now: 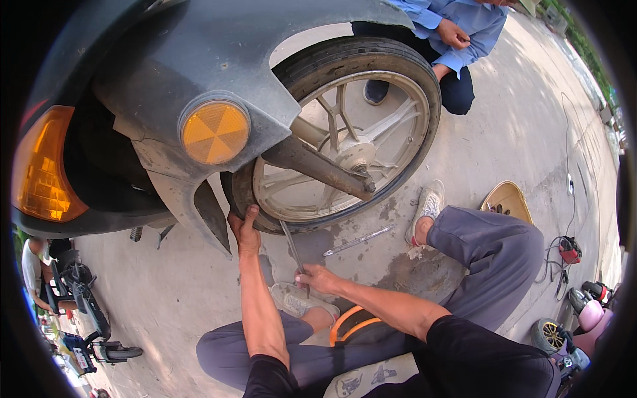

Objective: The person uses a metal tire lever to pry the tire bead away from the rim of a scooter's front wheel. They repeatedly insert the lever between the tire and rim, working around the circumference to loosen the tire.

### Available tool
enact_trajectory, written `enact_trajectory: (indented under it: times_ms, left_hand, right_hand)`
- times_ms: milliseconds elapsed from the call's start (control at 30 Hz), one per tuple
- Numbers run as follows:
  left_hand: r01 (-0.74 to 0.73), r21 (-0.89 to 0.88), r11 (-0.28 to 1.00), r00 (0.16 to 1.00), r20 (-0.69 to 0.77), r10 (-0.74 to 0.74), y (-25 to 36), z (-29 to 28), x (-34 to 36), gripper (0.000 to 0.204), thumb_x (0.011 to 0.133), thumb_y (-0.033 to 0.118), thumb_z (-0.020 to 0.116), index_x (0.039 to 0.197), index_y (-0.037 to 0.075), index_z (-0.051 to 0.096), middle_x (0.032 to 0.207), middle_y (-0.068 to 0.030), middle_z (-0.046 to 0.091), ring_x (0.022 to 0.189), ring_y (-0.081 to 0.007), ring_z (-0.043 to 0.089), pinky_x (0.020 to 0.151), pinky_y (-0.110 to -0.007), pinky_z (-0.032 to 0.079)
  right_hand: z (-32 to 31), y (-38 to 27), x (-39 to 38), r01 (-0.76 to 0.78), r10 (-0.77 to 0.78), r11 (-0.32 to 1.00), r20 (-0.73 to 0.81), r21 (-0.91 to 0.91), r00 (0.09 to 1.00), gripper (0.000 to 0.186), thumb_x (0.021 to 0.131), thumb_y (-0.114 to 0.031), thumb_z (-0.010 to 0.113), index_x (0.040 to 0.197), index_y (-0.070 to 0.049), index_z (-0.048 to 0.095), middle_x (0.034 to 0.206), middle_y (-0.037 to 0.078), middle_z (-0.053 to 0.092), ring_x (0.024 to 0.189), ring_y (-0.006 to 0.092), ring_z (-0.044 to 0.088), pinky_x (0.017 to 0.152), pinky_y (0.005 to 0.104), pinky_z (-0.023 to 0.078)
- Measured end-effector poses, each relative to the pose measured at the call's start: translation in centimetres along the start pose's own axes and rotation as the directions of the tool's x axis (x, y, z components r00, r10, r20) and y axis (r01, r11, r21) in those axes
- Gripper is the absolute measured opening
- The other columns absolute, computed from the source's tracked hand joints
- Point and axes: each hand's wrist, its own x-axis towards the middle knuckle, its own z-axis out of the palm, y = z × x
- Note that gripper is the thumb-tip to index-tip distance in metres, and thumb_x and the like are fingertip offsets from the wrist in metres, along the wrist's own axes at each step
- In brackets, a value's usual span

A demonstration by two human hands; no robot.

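Left hand (244, 232) clamped tire (358, 53) edge; right hand (320, 279) closed round metal lever (292, 248), which met rim (308, 216) edge; concrete (179, 292) lay open leftward.

Left arm (263, 312) reaching forward, thumb (252, 213) raised; right fingers (310, 276) curled

The black rubber tyre (358, 50) looks matt and dusty; the silver-grey spoked metal wheel (355, 154) is dulled by grime; the long, thin grey metal bar (292, 242) appears smooth; the dark grey tubular metal fork arm (325, 169) looks dirty and dull; the dark grey curved plastic fairing (152, 86) is scuffed and low in sheen; the round orange plastic reflector (215, 131) has a patterned surface; the grey cloth trousers (497, 245) are matt; the pale concrete ground (517, 132) looks rough.
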Motion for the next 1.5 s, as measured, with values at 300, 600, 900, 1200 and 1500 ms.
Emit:
enact_trajectory:
  times_ms: [300,600,900,1200,1500]
  left_hand:
    - [-0.114,0.207,0.972,0.992,-0.026,0.122,2.4,0.7,1.1,0.056,0.076,0.028,0.076,0.118,-0.006,0.061,0.113,-0.0103,0.066,0.102,-0.0198,0.059,0.095,-0.03,0.042]
    - [-0.118,0.156,0.981,0.992,-0.017,0.122,2.4,0.9,0.8,0.053,0.076,0.022,0.078,0.119,-0.005,0.061,0.113,-0.01,0.066,0.1,-0.0189,0.06,0.094,-0.03,0.043]
    - [-0.094,0.133,0.987,0.995,0.029,0.091,2.7,1.2,0.4,0.054,0.078,0.024,0.076,0.122,-0.004,0.06,0.116,-0.0093,0.065,0.106,-0.0191,0.058,0.098,-0.032,0.041]
    - [-0.092,0.102,0.99,0.996,0.006,0.092,1.6,0.6,0.3,0.052,0.078,0.02,0.076,0.121,-0.004,0.061,0.116,-0.009,0.065,0.105,-0.0182,0.059,0.098,-0.031,0.041]
    - [-0.113,0.107,0.988,0.993,-0.017,0.115,2.0,1.2,0.6,0.054,0.078,0.024,0.078,0.12,-0.005,0.061,0.116,-0.0103,0.065,0.105,-0.0184,0.059,0.097,-0.031,0.041]
  right_hand:
    - [-2.1,-3.0,2.5,-0.015,-0.026,0.905,-0.09,-0.426,0.996,0.025,0.091,-0.025,0.063,0.099,-0.002,0.064,0.089,0.015,0.068,0.086,0.0272,0.065,0.078,0.0378,0.049]
    - [-12.4,-3.1,-3.0,-0.165,-0.07,0.588,-0.253,-0.792,0.965,0.025,0.097,-0.024,0.049,0.107,-0.001,0.052,0.1,0.029,0.063,0.099,0.0472,0.058,0.086,0.0543,0.044]
    - [-18.8,-14.4,-8.3,-0.05,-0.178,0.265,-0.1,-0.963,0.979,0.022,0.099,-0.024,0.048,0.108,-0.006,0.056,0.086,0.024,0.065,0.086,0.0422,0.062,0.076,0.0513,0.047]
    - [-18.8,-16.8,-7.6,0.045,-0.192,0.038,0.037,-0.998,0.981,0.015,0.095,-0.021,0.053,0.099,-0.008,0.058,0.071,0.02,0.064,0.076,0.0404,0.064,0.07,0.0497,0.048]
    - [-16.8,-17.2,-8.0,0.052,-0.15,0.227,0.018,-0.972,0.989,0.013,0.089,-0.011,0.053,0.097,-0.003,0.059,0.077,0.022,0.065,0.08,0.0409,0.065,0.076,0.0513,0.049]
